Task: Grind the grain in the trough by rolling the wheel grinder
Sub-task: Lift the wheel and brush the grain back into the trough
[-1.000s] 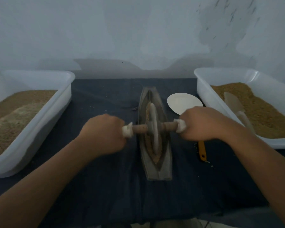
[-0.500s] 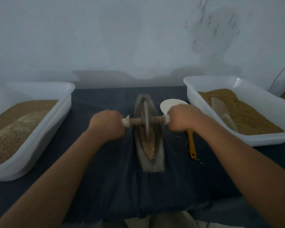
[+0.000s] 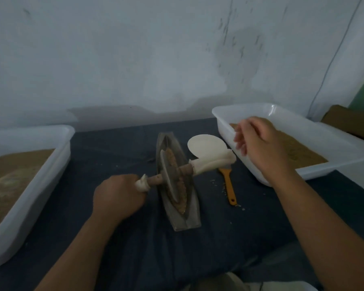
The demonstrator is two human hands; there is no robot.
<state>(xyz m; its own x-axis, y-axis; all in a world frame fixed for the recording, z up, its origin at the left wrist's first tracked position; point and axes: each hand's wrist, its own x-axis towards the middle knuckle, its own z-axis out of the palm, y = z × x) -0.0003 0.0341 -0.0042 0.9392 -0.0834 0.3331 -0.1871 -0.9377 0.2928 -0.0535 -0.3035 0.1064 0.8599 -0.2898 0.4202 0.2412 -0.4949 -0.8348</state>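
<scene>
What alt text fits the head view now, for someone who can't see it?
The left hand grips one end of the wheel grinder standing in the grain-filled trough; the right hand hovers open, off its other end, near the right tub. A second tub of grain sits left.

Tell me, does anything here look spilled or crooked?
Yes. Loose grains lie scattered on the dark cloth beside the orange-handled tool, right of the trough. The wheel grinder leans askew in the trough, since only the left hand holds its axle; the right hand hovers open over the right tub.
</scene>
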